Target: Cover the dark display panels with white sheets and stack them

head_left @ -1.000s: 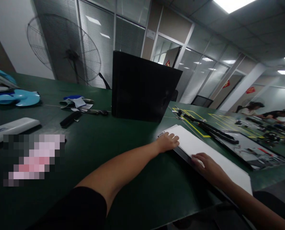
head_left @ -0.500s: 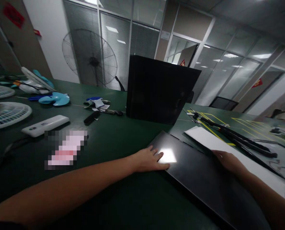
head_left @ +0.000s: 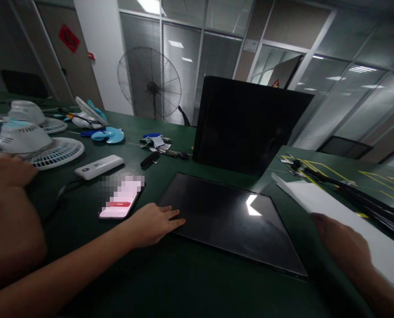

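Observation:
A flat black screen panel (head_left: 221, 216) lies glossy side up on the green table, with a bright reflection near its far right corner. My left hand (head_left: 157, 223) rests on the panel's left end, fingers stretched out over its surface. To the right of the panel, and apart from it, is my right hand (head_left: 344, 240), blurred, against the near edge of a white sheet or board (head_left: 325, 201). Its fingers are mostly hidden, so I cannot tell whether they grip that edge.
Behind the panel stands a large black monitor (head_left: 249, 126). A phone (head_left: 122, 198), a white power strip (head_left: 99, 167) and white fan parts (head_left: 61, 150) lie leftward. Another person's hand (head_left: 9, 174) is by the fan parts. Long black parts (head_left: 362, 196) lie at right.
The panel has shifted left and turned to lie more squarely before me. My left hand stayed on it and moved left too. My right hand has come away from the panel.

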`<state>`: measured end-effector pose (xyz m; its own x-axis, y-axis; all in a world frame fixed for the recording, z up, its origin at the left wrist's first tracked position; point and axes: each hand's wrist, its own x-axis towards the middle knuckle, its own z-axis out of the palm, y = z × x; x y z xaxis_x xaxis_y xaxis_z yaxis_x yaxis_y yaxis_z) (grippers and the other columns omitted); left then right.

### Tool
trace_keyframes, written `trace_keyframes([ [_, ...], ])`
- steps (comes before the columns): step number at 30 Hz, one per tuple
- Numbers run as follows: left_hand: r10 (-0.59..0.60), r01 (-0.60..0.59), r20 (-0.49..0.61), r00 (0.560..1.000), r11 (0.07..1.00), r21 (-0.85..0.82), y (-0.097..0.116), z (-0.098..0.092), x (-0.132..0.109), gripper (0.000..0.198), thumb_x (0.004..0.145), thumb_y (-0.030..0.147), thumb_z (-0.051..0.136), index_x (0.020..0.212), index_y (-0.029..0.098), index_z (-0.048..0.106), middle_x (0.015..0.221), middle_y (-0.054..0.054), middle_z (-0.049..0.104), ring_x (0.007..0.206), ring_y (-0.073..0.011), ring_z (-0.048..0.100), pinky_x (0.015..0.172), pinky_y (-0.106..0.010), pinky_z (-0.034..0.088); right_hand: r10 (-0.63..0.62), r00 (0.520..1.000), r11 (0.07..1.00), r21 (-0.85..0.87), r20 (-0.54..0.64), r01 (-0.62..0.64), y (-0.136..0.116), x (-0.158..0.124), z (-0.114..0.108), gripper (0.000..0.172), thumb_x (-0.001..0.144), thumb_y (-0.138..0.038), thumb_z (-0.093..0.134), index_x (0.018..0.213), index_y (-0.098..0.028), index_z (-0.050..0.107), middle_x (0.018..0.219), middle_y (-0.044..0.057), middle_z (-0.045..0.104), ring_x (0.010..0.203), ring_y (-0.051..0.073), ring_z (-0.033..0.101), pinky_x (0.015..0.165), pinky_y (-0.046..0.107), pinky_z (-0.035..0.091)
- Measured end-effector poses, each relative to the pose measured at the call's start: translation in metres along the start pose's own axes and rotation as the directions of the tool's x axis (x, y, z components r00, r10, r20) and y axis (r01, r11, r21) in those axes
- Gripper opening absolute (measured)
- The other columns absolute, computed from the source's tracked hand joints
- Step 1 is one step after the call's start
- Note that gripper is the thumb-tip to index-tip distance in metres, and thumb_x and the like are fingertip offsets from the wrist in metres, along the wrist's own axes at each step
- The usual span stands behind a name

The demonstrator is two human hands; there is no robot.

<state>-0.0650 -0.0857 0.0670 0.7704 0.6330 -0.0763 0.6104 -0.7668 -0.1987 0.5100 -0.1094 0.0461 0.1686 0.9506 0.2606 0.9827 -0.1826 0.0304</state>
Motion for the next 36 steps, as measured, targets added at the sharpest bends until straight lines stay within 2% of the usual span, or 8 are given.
trace_keyframes([
  [3, 0.141, -0.138, -0.186, 0.972, 0.990, 0.029, -0.006, -0.002, 0.007, 0.083, 0.082, 0.022, 0.077, 0.155, 0.030, 0.038, 0.152, -0.013, 0.053, 0.129, -0.0315, 0.060, 0.098, -0.046, 0.056, -0.203, 0.978, 0.978, -0.035, 0.044, 0.205, -0.067, -0.033, -0.003, 0.053, 0.097, -0.025, 0.036, 0.145, -0.030, 0.056, 0.143, 0.008, 0.060, 0.109, 0.030, 0.070, 0.085, 0.049, 0.059],
  [6, 0.268, -0.226, -0.464, 0.844, 0.963, 0.144, -0.007, 0.003, 0.006, 0.078, 0.089, 0.016, 0.069, 0.156, 0.035, 0.034, 0.160, -0.008, 0.043, 0.146, -0.0295, 0.043, 0.118, -0.052, 0.039, -0.487, 0.872, 0.873, 0.057, 0.051, 0.484, -0.130, -0.056, -0.002, 0.067, 0.089, -0.010, 0.039, 0.150, -0.035, 0.051, 0.150, 0.000, 0.054, 0.134, 0.025, 0.055, 0.108, 0.048, 0.050],
  [9, 0.314, -0.236, -0.584, 0.749, 0.949, 0.207, -0.005, 0.009, 0.002, 0.064, 0.094, 0.012, 0.062, 0.150, 0.037, 0.044, 0.155, -0.002, 0.051, 0.146, -0.0235, 0.043, 0.123, -0.047, 0.032, -0.632, 0.775, 0.767, 0.155, 0.015, 0.623, -0.184, -0.065, -0.006, 0.069, 0.088, -0.009, 0.045, 0.150, -0.037, 0.050, 0.149, 0.001, 0.055, 0.135, 0.026, 0.054, 0.107, 0.049, 0.050],
  [16, 0.232, -0.205, -0.516, 0.825, 0.973, 0.110, -0.010, 0.022, 0.005, 0.015, 0.096, 0.020, 0.061, 0.104, 0.020, 0.073, 0.111, -0.006, 0.077, 0.101, -0.0225, 0.072, 0.091, -0.042, 0.059, -0.709, 0.705, 0.675, 0.294, 0.008, 0.676, -0.246, -0.069, -0.022, 0.046, 0.102, -0.035, 0.049, 0.147, -0.035, 0.054, 0.151, 0.004, 0.053, 0.139, 0.028, 0.049, 0.108, 0.052, 0.047],
  [20, 0.151, -0.147, -0.385, 0.910, 0.988, 0.040, -0.012, 0.023, 0.005, 0.028, 0.087, 0.024, 0.072, 0.115, 0.019, 0.070, 0.115, -0.007, 0.075, 0.100, -0.0244, 0.072, 0.077, -0.038, 0.062, -0.667, 0.745, 0.714, 0.306, 0.024, 0.629, -0.223, -0.067, -0.018, 0.051, 0.101, -0.042, 0.049, 0.152, -0.035, 0.047, 0.158, 0.004, 0.045, 0.144, 0.028, 0.042, 0.115, 0.056, 0.039],
  [26, 0.027, -0.041, -0.292, 0.956, 0.998, -0.042, -0.009, 0.016, 0.003, 0.036, 0.079, 0.025, 0.082, 0.113, 0.018, 0.071, 0.118, -0.009, 0.074, 0.104, -0.0274, 0.071, 0.079, -0.042, 0.062, -0.252, 0.964, 0.958, 0.159, 0.082, 0.237, -0.114, -0.040, 0.015, 0.063, 0.100, -0.060, 0.037, 0.150, -0.026, 0.052, 0.161, 0.011, 0.038, 0.148, 0.036, 0.034, 0.117, 0.063, 0.031],
  [32, 0.004, -0.026, -0.284, 0.959, 0.997, -0.074, -0.007, 0.011, 0.003, 0.033, 0.080, 0.025, 0.080, 0.112, 0.019, 0.072, 0.118, -0.008, 0.074, 0.105, -0.0262, 0.071, 0.080, -0.040, 0.061, 0.137, 0.990, 0.991, 0.000, -0.028, -0.137, 0.011, 0.012, 0.035, 0.077, 0.097, -0.063, 0.031, 0.148, -0.010, 0.052, 0.157, 0.023, 0.040, 0.145, 0.039, 0.037, 0.116, 0.053, 0.032],
  [36, 0.012, -0.034, -0.307, 0.952, 0.997, -0.066, -0.008, 0.014, 0.003, 0.033, 0.079, 0.024, 0.081, 0.110, 0.018, 0.072, 0.115, -0.008, 0.075, 0.102, -0.0261, 0.071, 0.079, -0.040, 0.061, 0.328, 0.944, 0.945, 0.001, 0.018, -0.328, 0.050, 0.023, 0.041, 0.087, 0.093, -0.068, 0.034, 0.148, -0.002, 0.050, 0.146, 0.034, 0.048, 0.134, 0.046, 0.048, 0.101, 0.056, 0.043],
])
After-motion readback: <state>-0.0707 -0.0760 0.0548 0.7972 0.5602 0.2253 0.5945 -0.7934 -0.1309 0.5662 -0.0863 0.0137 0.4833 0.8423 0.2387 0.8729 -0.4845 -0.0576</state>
